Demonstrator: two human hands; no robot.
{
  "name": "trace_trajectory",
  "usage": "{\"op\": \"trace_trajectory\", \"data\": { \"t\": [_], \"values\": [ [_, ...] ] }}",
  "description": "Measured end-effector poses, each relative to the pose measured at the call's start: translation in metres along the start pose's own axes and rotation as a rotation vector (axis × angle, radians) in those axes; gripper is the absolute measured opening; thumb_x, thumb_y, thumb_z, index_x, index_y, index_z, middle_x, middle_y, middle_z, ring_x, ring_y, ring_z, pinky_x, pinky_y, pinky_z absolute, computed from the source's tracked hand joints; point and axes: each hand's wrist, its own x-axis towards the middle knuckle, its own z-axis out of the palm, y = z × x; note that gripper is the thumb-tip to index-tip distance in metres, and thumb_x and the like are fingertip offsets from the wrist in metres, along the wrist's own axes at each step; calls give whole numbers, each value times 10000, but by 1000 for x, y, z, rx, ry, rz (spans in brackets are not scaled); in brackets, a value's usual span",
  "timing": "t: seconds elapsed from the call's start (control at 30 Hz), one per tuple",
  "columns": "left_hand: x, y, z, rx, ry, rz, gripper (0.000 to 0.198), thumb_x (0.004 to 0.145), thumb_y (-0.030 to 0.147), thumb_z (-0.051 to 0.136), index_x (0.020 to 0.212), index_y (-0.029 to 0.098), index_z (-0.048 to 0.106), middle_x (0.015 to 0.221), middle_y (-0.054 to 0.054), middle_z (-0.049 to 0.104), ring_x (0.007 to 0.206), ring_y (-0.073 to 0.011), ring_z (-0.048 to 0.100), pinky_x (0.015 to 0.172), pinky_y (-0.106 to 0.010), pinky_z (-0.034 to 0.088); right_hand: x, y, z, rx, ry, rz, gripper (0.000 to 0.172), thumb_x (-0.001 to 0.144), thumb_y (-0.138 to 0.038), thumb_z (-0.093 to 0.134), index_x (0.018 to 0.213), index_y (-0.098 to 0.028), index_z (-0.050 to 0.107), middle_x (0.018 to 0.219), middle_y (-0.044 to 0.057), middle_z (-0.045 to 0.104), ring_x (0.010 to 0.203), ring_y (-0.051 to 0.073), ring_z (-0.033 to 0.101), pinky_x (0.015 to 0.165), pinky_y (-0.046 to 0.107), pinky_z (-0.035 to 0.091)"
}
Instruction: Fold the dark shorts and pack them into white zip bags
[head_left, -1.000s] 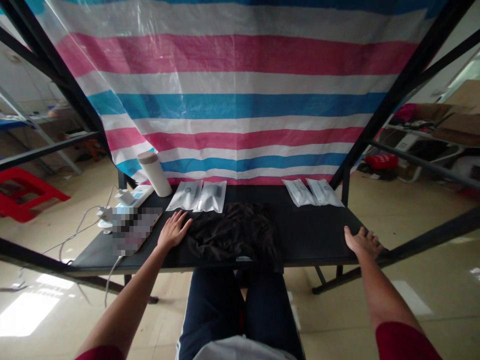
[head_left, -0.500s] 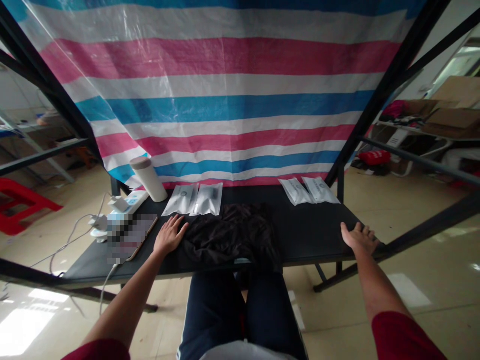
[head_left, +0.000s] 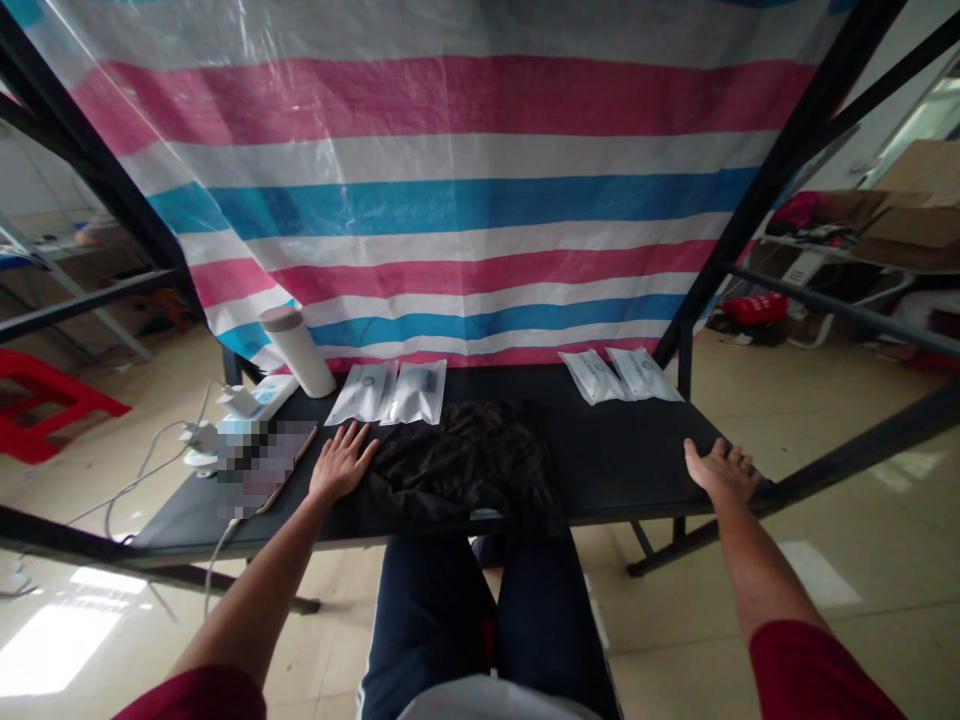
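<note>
My left hand (head_left: 343, 462) lies flat on the black table (head_left: 615, 455), fingers spread, between a phone and a crumpled black cloth (head_left: 472, 465). My right hand (head_left: 724, 470) rests open at the table's right end, holding nothing. Beyond my left hand lie two pale plastic packets, one (head_left: 363, 392) at the left and one (head_left: 418, 391) touching or overlapping it at the right. Another pair of packets, a left one (head_left: 595, 377) and a right one (head_left: 644, 374), lies at the back right. The phone (head_left: 281, 465), its screen pixelated, has a cable plugged in.
A white bottle (head_left: 300, 352) with a grey-brown lid stands at the back left beside a power strip (head_left: 266, 400) with chargers. A striped plastic sheet (head_left: 465, 210) hangs behind the table. Dark metal frame bars (head_left: 787, 170) flank it. A red stool (head_left: 52, 405) is at the left.
The view has tilted down slightly, so the table and sheet sit a little higher in the picture. Both hands stay in place on the table.
</note>
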Motion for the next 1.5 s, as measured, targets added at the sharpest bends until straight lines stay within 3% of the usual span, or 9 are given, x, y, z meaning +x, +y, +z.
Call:
{"op": "trace_trajectory", "data": {
  "t": [0.4,0.53,0.67,0.87,0.93,1.07,1.17,1.3,1.5],
  "values": [
    [0,-2,0,-90,71,15,617,967,514,298,1484,189,390,1572,-104,339,1466,-318,260,1162,-487,268,-5,-3,-6,21,-7,5,843,892,-669,227,1506,-102,341,1567,227,272,1447,383,219,1126,596,188],
    [-12,5,-11,-173,199,-27,608,950,585,270,1225,163,609,1326,-136,572,1227,-296,530,1055,-422,411,-4,-4,-7,28,-11,10,838,896,-663,231,1506,-98,335,1564,237,269,1447,386,214,1123,603,182],
    [-38,22,-17,-149,206,71,534,900,620,363,986,192,670,1190,-117,600,1145,-316,534,968,-439,460,-4,-5,-7,27,-13,12,851,892,-667,244,1506,-84,335,1567,233,266,1451,389,199,1137,589,163],
    [-48,90,-60,-385,-87,-9,331,892,451,461,923,195,668,759,-68,665,718,-235,643,645,-334,460,-6,-6,-9,48,-12,17,830,895,-658,267,1495,-92,351,1552,238,286,1440,397,220,1129,603,164],
    [-38,126,-84,-453,-65,81,301,840,476,569,895,196,665,698,-56,645,687,-217,639,631,-310,440,-6,-6,-9,48,-10,16,832,895,-660,266,1497,-91,348,1550,238,289,1440,397,220,1127,600,167],
    [-21,191,-116,-1045,-76,302,373,888,513,512,1065,194,590,1009,-80,679,845,-189,666,668,-281,499,-6,-6,-8,54,-14,10,843,897,-660,264,1501,-76,337,1551,246,285,1440,396,214,1129,593,169],
    [-27,213,-115,-1168,-15,306,410,921,506,472,1219,226,509,1249,-111,598,1031,-210,643,773,-326,533,-5,-5,-8,52,-12,8,846,893,-661,266,1501,-77,339,1552,246,287,1440,399,219,1133,600,167],
    [-54,201,-98,-800,74,448,380,921,451,518,1228,228,543,1228,-110,615,1143,-242,590,977,-403,475,-8,-7,-12,36,-38,-2,842,907,-645,236,1508,-61,317,1554,259,275,1447,411,203,1136,622,155],
    [-84,147,-62,-380,-85,695,719,877,558,552,1490,241,351,1502,-123,442,1432,-322,333,1140,-512,326,-64,-48,-23,-18,-163,-289,839,904,-708,228,1535,-159,293,1606,187,202,1462,457,128,1115,696,112]
  ]
}}
